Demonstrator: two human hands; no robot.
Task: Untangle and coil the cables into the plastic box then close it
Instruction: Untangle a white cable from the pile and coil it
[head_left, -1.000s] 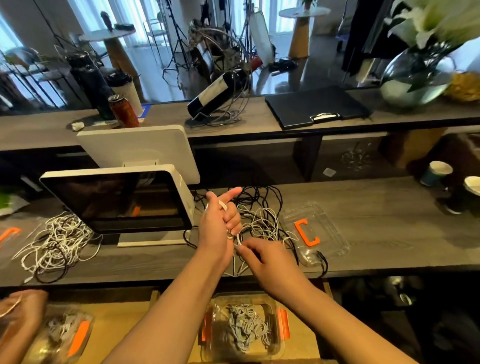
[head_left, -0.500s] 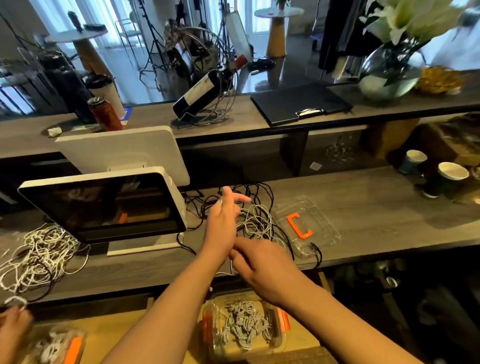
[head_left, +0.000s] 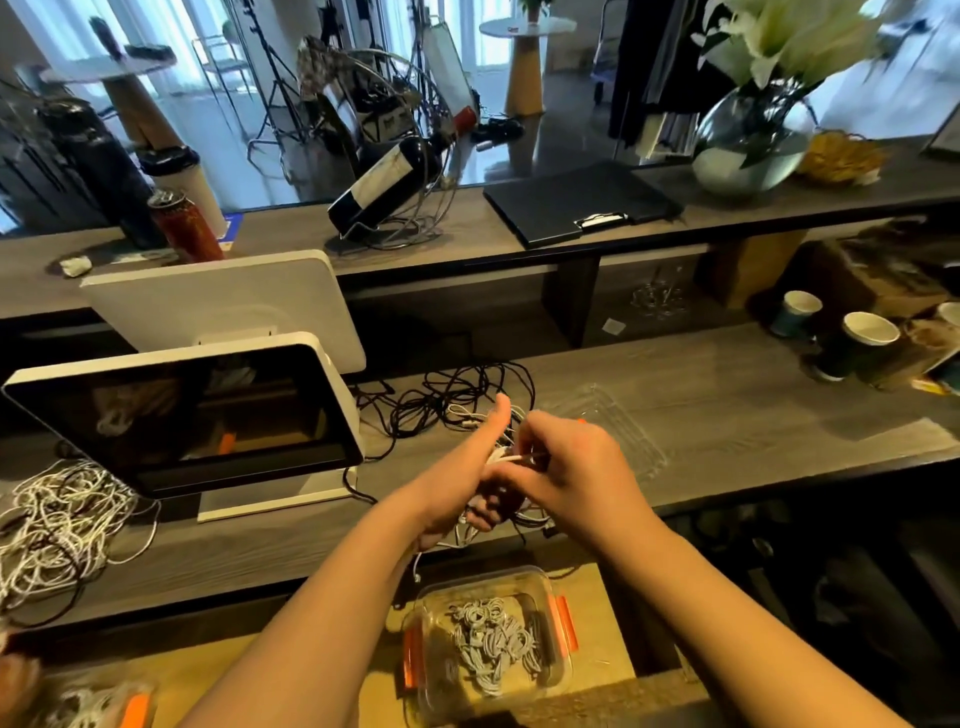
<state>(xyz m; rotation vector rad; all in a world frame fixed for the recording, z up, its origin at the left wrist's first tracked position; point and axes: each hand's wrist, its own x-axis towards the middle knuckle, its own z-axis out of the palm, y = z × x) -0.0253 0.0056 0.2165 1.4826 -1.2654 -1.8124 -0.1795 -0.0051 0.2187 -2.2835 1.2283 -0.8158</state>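
Nearest, on a pale lower shelf, sits the clear plastic box (head_left: 491, 636) with orange latches, white coils inside. Above it, over the grey wooden counter (head_left: 727, 415), the left hand (head_left: 457, 483) grips a white cable (head_left: 506, 458), thumb up; the right hand (head_left: 566, 467) pinches its end. Behind them black cables (head_left: 441, 395) tangle beside a white-framed screen (head_left: 197, 415). Farther back, a wine bottle (head_left: 387, 179) leans in a wire rack, and a glass vase (head_left: 748, 145) stands on the upper ledge.
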